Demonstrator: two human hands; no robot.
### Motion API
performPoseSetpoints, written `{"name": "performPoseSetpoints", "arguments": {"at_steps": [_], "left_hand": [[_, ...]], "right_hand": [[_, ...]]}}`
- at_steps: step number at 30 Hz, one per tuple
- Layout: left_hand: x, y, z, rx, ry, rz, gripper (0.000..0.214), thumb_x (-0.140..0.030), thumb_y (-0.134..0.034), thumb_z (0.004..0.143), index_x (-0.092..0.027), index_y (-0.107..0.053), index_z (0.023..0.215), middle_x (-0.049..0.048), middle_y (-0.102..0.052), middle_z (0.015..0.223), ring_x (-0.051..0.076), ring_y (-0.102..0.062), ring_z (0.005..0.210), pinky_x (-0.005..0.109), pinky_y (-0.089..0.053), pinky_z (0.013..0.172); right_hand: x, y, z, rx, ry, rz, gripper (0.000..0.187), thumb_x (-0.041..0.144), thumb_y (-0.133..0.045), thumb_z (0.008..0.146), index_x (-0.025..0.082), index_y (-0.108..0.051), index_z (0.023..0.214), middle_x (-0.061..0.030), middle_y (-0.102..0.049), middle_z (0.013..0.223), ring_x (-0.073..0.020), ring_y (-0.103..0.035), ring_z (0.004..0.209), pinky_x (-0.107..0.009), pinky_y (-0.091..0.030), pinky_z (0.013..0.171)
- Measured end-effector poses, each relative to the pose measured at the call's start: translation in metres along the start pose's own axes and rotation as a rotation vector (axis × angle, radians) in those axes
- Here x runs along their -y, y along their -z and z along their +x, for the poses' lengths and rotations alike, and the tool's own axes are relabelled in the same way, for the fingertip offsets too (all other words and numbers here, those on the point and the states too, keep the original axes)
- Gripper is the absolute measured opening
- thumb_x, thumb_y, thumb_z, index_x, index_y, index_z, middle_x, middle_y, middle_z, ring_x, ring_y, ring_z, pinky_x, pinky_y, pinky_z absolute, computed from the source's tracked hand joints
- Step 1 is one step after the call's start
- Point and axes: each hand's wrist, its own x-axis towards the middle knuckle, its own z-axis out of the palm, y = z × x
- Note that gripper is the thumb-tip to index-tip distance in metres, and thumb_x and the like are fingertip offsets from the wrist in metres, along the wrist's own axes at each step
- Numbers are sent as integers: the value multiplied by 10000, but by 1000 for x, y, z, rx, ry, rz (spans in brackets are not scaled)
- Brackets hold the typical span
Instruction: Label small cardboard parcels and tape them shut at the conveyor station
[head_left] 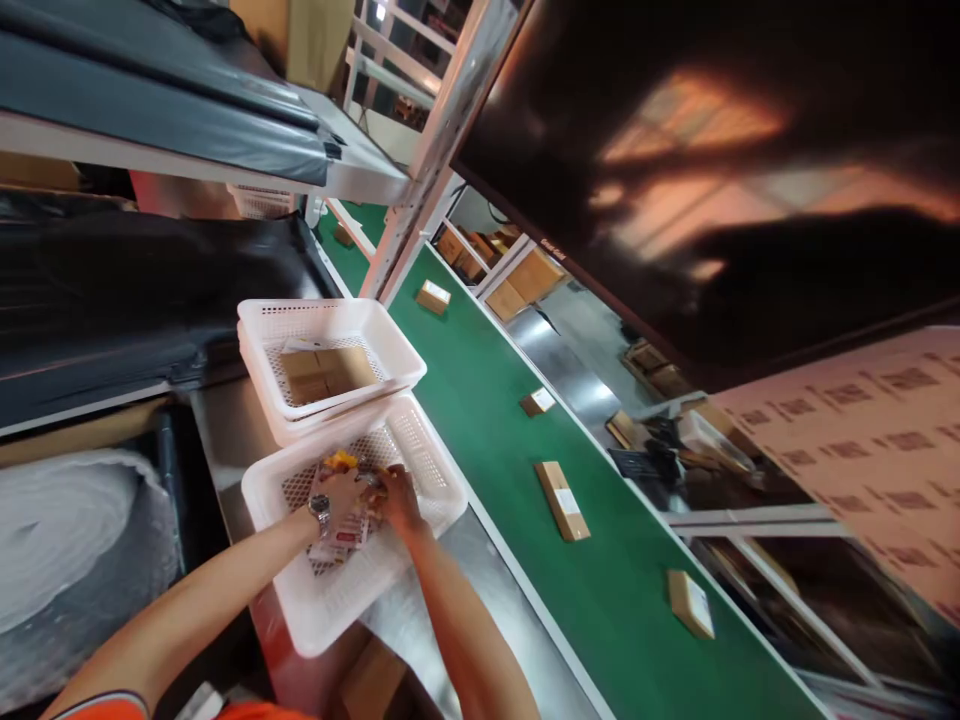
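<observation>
Both of my hands are inside the near white plastic basket [300,610], close together over its contents. My left hand [345,495], with a metal watch on the wrist, has its fingers bent around something small that I cannot make out. My right hand [400,500] meets it from the right, fingers curled and pinched at the same spot. Under and beside the hands lie clear plastic packets with red and white print [341,545]. A yellow-orange item [341,460] shows just beyond the left fingers.
Behind it, stacked white baskets [259,385] hold flat brown cardboard [330,375]. A green conveyor belt [480,400] on the right carries several small labelled boxes [562,500]. A bubble-wrap roll [67,530] stands left. A dark screen [712,150] overhangs the upper right, near a metal post [427,160].
</observation>
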Motion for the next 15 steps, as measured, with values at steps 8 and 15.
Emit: {"name": "performPoseSetpoints", "arguments": {"at_steps": [8,15], "left_hand": [[-45,28,-28,-191,-52,18,433,27,-528,969,-179,-785,1249,144,-753,1313,284,-731,1201,398,-584,1061],[-128,-14,-116,-287,-262,-231,493,38,-561,830,-238,-797,1164,102,-737,1336,277,-725,1202,397,-593,1076]], "right_hand": [[16,54,-25,-230,-3,226,106,134,-709,700,230,-668,722,-11,-676,866,-206,-650,820,-327,-555,777],[5,111,-190,-345,103,332,233,196,-694,744,225,-761,965,-60,-722,1080,-241,-704,934,-351,-572,825]]}}
